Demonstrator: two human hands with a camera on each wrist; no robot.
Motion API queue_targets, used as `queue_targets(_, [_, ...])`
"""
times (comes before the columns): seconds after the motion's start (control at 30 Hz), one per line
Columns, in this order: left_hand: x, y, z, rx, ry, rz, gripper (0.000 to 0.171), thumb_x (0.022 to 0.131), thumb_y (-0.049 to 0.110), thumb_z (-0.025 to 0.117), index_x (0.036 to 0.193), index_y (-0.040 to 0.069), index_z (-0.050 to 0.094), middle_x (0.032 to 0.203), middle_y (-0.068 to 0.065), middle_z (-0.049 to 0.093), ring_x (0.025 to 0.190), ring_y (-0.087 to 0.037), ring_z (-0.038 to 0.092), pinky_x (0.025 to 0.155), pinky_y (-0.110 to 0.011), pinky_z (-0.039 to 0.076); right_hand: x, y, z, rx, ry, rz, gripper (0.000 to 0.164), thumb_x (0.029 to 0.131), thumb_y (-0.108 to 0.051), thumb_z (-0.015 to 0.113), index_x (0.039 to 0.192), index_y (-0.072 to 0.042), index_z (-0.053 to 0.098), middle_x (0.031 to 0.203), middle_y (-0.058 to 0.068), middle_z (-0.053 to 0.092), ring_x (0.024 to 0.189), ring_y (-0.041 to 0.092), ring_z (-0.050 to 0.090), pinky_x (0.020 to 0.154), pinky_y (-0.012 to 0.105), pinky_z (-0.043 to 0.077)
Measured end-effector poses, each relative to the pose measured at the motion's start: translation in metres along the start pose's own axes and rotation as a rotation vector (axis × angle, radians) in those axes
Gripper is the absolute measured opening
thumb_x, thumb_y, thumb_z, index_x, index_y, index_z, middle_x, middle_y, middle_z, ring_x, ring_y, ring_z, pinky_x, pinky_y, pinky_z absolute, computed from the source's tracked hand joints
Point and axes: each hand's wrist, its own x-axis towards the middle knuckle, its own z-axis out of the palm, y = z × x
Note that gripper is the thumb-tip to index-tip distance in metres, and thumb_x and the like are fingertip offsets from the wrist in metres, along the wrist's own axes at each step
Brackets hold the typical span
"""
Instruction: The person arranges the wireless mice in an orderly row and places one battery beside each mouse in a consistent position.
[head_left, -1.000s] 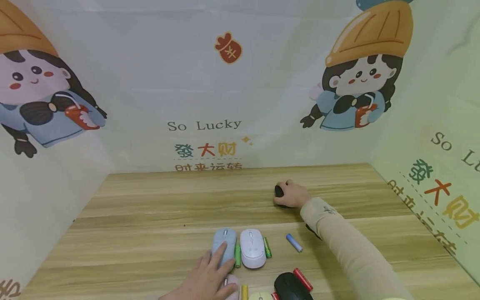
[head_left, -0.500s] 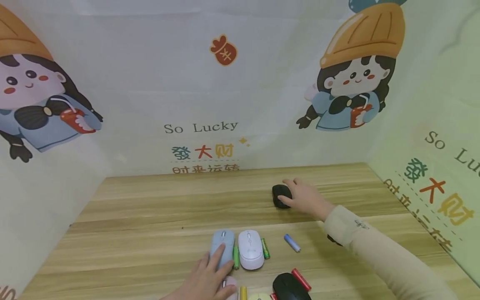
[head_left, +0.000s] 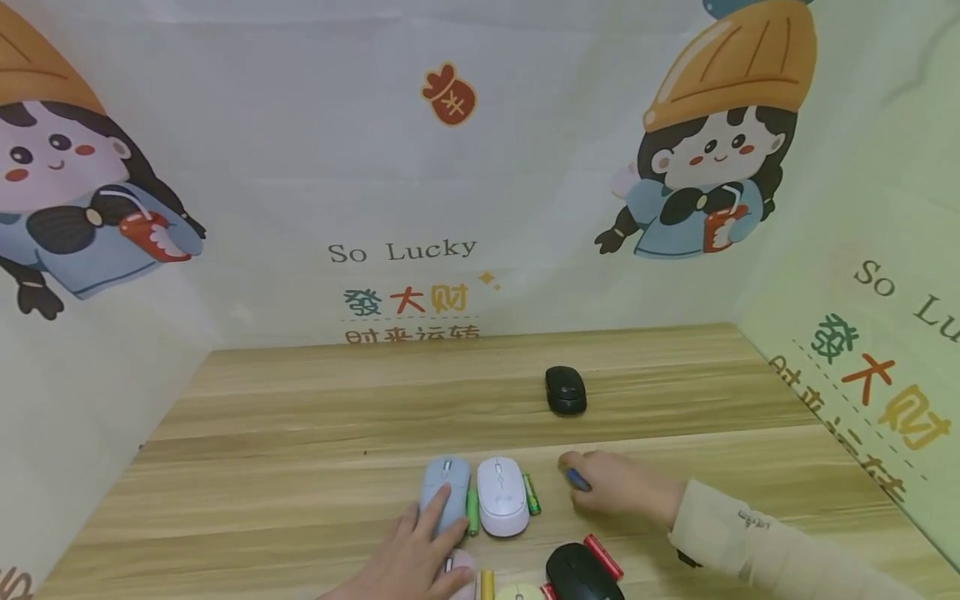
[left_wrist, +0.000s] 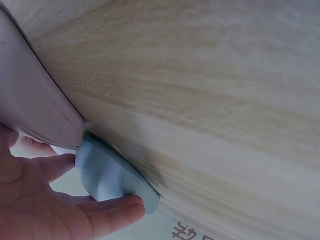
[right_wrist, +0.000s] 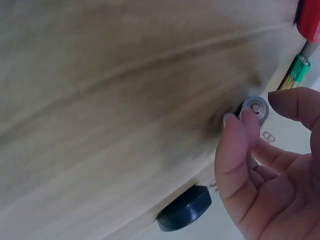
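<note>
My left hand [head_left: 405, 550] lies with fingers spread over the light blue mouse [head_left: 454, 473] and the pale pink mouse [head_left: 462, 571]. In the left wrist view its fingers touch the side of the blue mouse, with the pink one above the palm. To the right, my right hand [head_left: 626, 485] has thumb and fingers on either side of a small blue battery [head_left: 577, 479]. The right wrist view shows the battery's metal end [right_wrist: 256, 109] between thumb and fingertips, low over the wood. A black mouse [head_left: 566, 390] sits farther back, apart from both hands.
Beside the blue mouse are a green battery [head_left: 472, 512], a white mouse [head_left: 502, 497] and another green battery [head_left: 532, 494]. Nearer are a yellow battery [head_left: 487, 585], a yellow mouse [head_left: 520, 593], a larger black mouse [head_left: 581, 573] and a red battery [head_left: 603, 557]. Printed cloth walls [head_left: 262, 192] enclose the tabletop.
My right hand has let go of the black mouse at the back and come nearer, down to the blue battery. The left hand stays where it was.
</note>
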Motion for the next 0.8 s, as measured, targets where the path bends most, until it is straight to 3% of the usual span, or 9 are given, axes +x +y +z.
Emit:
queue_targets(0.07, [0.0,0.0,0.0,0.001,0.003,0.0,0.065,0.089,0.056,0.041,0.13,0.006,0.049,0.145,-0.025,0.024,0.117,-0.058,0.034,0.089,-0.065,0.035,-0.001,-0.001,0.003,0.015,0.008,-0.003,0.042,0.079,-0.01,0.061,0.119,0.001,0.051,0.081,0.005,0.054,0.068,0.014,0.045,0.057,0.028,0.042])
queue_targets(0.43, [0.0,0.0,0.0,-0.01,0.016,-0.002,0.064,0.089,0.055,0.042,0.131,0.006,0.048,0.145,-0.025,0.022,0.117,-0.058,0.033,0.09,-0.065,0.034,0.003,-0.002,0.008,0.03,0.095,-0.042,0.022,0.071,0.001,0.06,0.091,-0.001,0.052,0.075,0.005,0.049,0.064,0.014,0.043,0.056,0.028,0.042])
queue_targets(0.6, [0.0,0.0,0.0,-0.002,0.02,0.018,0.063,0.089,0.054,0.044,0.131,0.006,0.048,0.144,-0.026,0.023,0.116,-0.058,0.034,0.088,-0.066,0.035,0.011,0.006,-0.009,0.089,0.142,0.038,0.025,0.075,0.002,0.058,0.099,0.003,0.053,0.076,0.005,0.05,0.063,0.014,0.043,0.054,0.026,0.039])
queue_targets(0.7, [0.0,0.001,0.0,-0.003,0.013,0.013,0.063,0.089,0.054,0.043,0.131,0.006,0.048,0.145,-0.025,0.023,0.116,-0.058,0.034,0.089,-0.066,0.035,0.019,0.018,-0.025,0.174,0.121,0.111,0.033,0.082,0.0,0.055,0.113,0.008,0.049,0.079,0.007,0.052,0.055,0.012,0.043,0.047,0.023,0.038])
queue_targets(0.8, [0.0,0.001,0.0,-0.001,0.01,0.002,0.063,0.089,0.054,0.043,0.131,0.007,0.049,0.145,-0.024,0.024,0.117,-0.057,0.034,0.09,-0.065,0.034,0.028,0.034,-0.039,0.245,0.103,0.174,0.035,0.085,0.0,0.051,0.117,0.01,0.044,0.077,0.007,0.048,0.048,0.011,0.039,0.042,0.02,0.035])
